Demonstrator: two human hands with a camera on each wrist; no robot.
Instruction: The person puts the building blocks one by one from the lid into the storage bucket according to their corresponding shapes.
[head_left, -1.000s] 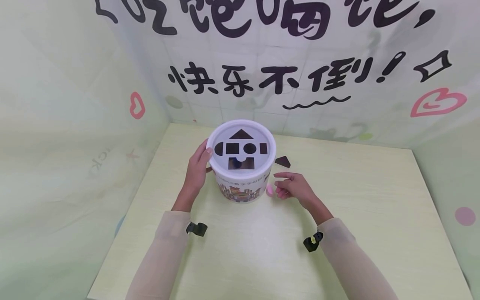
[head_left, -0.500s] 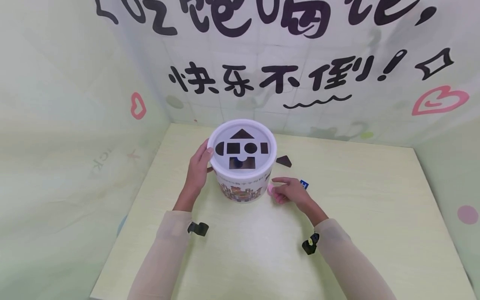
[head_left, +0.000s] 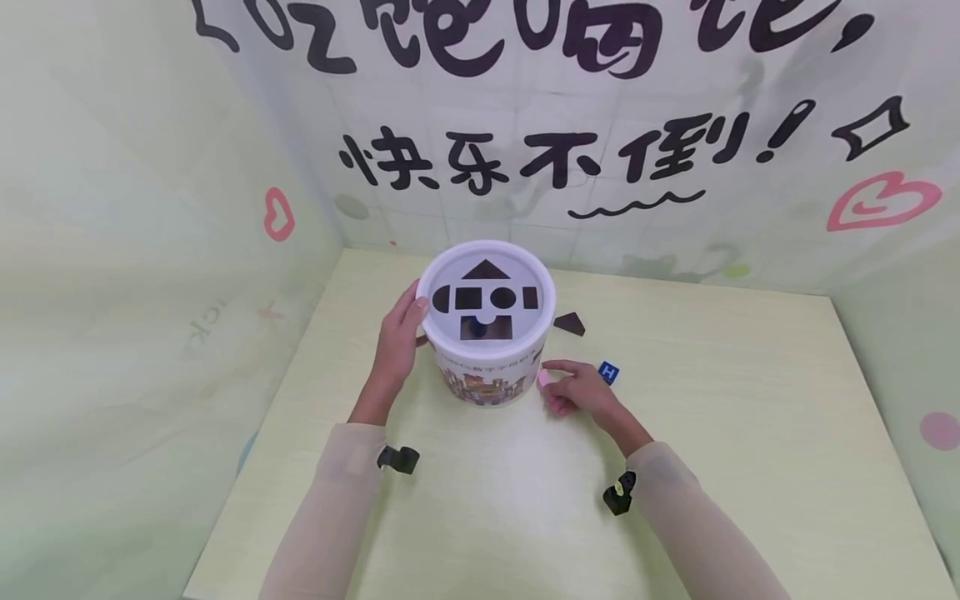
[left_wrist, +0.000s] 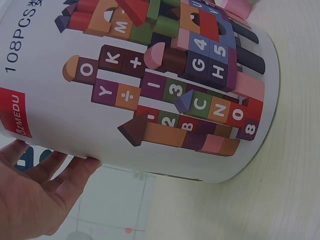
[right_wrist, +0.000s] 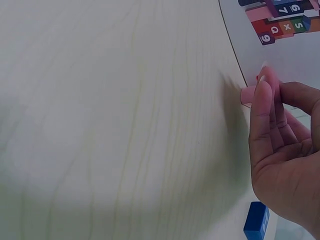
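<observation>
Right hand (head_left: 576, 388), nearly closed, pinches the pink block (right_wrist: 246, 95) just beside the bucket (head_left: 487, 382) that the left hand (head_left: 395, 340) holds; probably light and stiff, the block should grip best across its sides.

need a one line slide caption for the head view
Left hand holding a lidded bucket, right hand at a pink block beside it.

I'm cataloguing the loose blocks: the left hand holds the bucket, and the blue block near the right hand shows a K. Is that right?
One slip: the blue block shows an H, not a K, as the head view makes clear. It does lie near the right hand, and the left hand does hold the bucket.
</observation>
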